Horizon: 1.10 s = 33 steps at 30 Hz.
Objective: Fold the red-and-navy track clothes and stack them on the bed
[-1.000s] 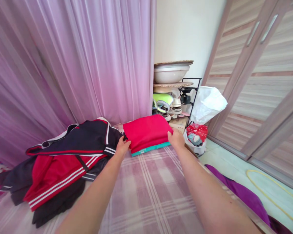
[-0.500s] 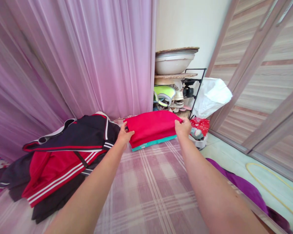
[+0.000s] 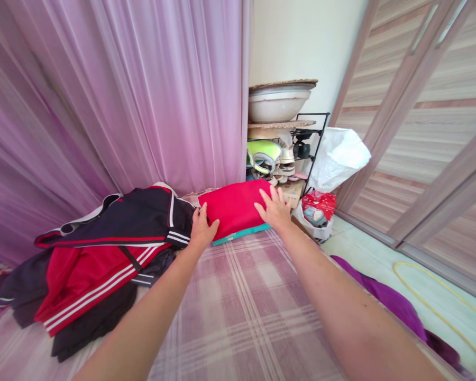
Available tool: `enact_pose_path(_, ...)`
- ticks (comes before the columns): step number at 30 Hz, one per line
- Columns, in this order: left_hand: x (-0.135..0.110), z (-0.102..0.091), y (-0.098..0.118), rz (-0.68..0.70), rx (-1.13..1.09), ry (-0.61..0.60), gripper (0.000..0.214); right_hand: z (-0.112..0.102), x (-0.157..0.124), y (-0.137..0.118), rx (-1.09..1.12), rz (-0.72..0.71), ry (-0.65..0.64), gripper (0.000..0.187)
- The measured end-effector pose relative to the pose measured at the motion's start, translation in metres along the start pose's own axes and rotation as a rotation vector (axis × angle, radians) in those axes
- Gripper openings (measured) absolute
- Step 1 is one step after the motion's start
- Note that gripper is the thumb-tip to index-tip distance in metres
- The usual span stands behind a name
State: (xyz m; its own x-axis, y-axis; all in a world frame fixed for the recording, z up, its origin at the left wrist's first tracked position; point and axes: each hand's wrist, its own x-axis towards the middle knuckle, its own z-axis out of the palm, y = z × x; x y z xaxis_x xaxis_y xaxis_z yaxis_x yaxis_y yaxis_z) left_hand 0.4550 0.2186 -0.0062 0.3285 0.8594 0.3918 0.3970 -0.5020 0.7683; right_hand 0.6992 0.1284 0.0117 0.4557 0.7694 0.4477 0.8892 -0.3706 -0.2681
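A folded red cloth (image 3: 236,203) lies on top of a folded teal piece (image 3: 241,234), both flat on the plaid sheet at the far edge. At the near left corner of the red cloth is my left hand (image 3: 203,228), thumb and fingers apart. My right hand (image 3: 275,207) rests at the right end of the red cloth with its fingers spread. Neither hand grips the cloth. To the left, a dark navy jacket (image 3: 143,217) with white and red trim lies over a red garment (image 3: 75,280) with white stripes.
Purple curtains (image 3: 174,95) hang behind. A black rack (image 3: 315,153) holds shoes, with a white basin (image 3: 280,106) above. Beside it are a white bag (image 3: 341,159) and a red bag (image 3: 319,203). A purple cloth (image 3: 384,296) and yellow cord (image 3: 428,301) lie at right.
My right hand has let go of the red cloth's right corner and moved left, its fingers now spread. The cloth's right end looks tucked in shorter. My left hand stays near its corner.
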Motion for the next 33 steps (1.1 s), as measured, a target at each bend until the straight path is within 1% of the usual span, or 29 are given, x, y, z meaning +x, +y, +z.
enact_pose_path(1, -0.002, -0.001, 0.003, 0.101, 0.134, -0.009, 0.073, 0.001, 0.004, -0.004, -0.012, -0.012, -0.105, 0.058)
enact_pose_path(2, -0.004, -0.001, 0.007, 0.174, 0.261, -0.046, 0.067, 0.003, 0.009, -0.006, -0.017, -0.005, -0.203, 0.058)
enact_pose_path(3, -0.005, -0.001, 0.010, 0.214, 0.368, -0.106, 0.061, 0.005, 0.013, -0.008, -0.017, 0.011, -0.284, 0.059)
enact_pose_path(4, -0.005, 0.000, 0.012, 0.229, 0.451, -0.179, 0.056, 0.006, 0.017, -0.008, -0.016, 0.029, -0.340, 0.059)
enact_pose_path(6, -0.002, 0.002, 0.016, 0.190, 0.556, -0.308, 0.053, 0.007, 0.022, -0.006, -0.015, 0.039, -0.388, 0.061)
enact_pose_path(9, 0.004, 0.004, 0.016, 0.127, 0.619, -0.401, 0.054, 0.003, 0.024, -0.008, -0.041, 0.025, -0.403, 0.060)
enact_pose_path(10, 0.005, 0.004, 0.016, 0.120, 0.629, -0.414, 0.055, 0.001, 0.023, -0.012, -0.057, 0.019, -0.373, 0.060)
enact_pose_path(11, 0.006, 0.004, 0.016, 0.118, 0.634, -0.421, 0.055, -0.001, 0.020, -0.017, -0.070, 0.005, -0.312, 0.059)
enact_pose_path(13, 0.004, 0.003, 0.015, 0.130, 0.639, -0.406, 0.055, -0.002, 0.013, -0.029, -0.069, -0.053, -0.179, 0.059)
enact_pose_path(14, 0.000, 0.002, 0.015, 0.145, 0.638, -0.382, 0.056, -0.002, 0.009, -0.035, -0.054, -0.085, -0.154, 0.059)
enact_pose_path(15, -0.005, 0.001, 0.014, 0.165, 0.635, -0.347, 0.056, -0.001, 0.005, -0.040, -0.034, -0.106, -0.174, 0.059)
enact_pose_path(17, -0.020, -0.003, 0.009, 0.205, 0.622, -0.260, 0.057, 0.001, -0.001, -0.048, 0.005, -0.096, -0.285, 0.059)
enact_pose_path(18, -0.031, -0.006, 0.005, 0.219, 0.612, -0.222, 0.058, 0.001, -0.003, -0.051, 0.017, -0.074, -0.312, 0.059)
enact_pose_path(19, -0.044, -0.010, -0.001, 0.227, 0.601, -0.191, 0.058, 0.001, -0.006, -0.052, 0.025, -0.051, -0.292, 0.058)
enact_pose_path(20, -0.058, -0.015, -0.009, 0.228, 0.589, -0.171, 0.058, 0.000, -0.009, -0.052, 0.033, -0.036, -0.233, 0.057)
enact_pose_path(22, -0.090, -0.027, -0.026, 0.223, 0.569, -0.173, 0.057, -0.004, -0.019, -0.052, 0.050, -0.042, -0.075, 0.052)
enact_pose_path(24, -0.123, -0.042, -0.043, 0.207, 0.536, -0.176, 0.055, -0.006, -0.036, -0.053, 0.075, -0.118, 0.041, 0.049)
enact_pose_path(25, -0.139, -0.049, -0.050, 0.196, 0.518, -0.167, 0.054, -0.005, -0.046, -0.054, 0.085, -0.190, 0.061, 0.048)
enact_pose_path(27, -0.165, -0.062, -0.059, 0.179, 0.476, -0.142, 0.052, -0.001, -0.064, -0.058, 0.078, -0.356, 0.029, 0.047)
enact_pose_path(28, -0.176, -0.067, -0.060, 0.172, 0.453, -0.124, 0.051, 0.001, -0.070, -0.061, 0.060, -0.410, -0.003, 0.048)
enact_pose_path(29, -0.184, -0.072, -0.061, 0.166, 0.429, -0.105, 0.050, 0.005, -0.074, -0.065, 0.036, -0.430, -0.036, 0.049)
enact_pose_path(31, -0.195, -0.079, -0.059, 0.142, 0.379, -0.061, 0.049, 0.011, -0.072, -0.072, -0.010, -0.389, -0.085, 0.049)
enact_pose_path(33, -0.200, -0.082, -0.056, 0.093, 0.335, -0.020, 0.047, 0.014, -0.060, -0.079, -0.034, -0.331, -0.127, 0.047)
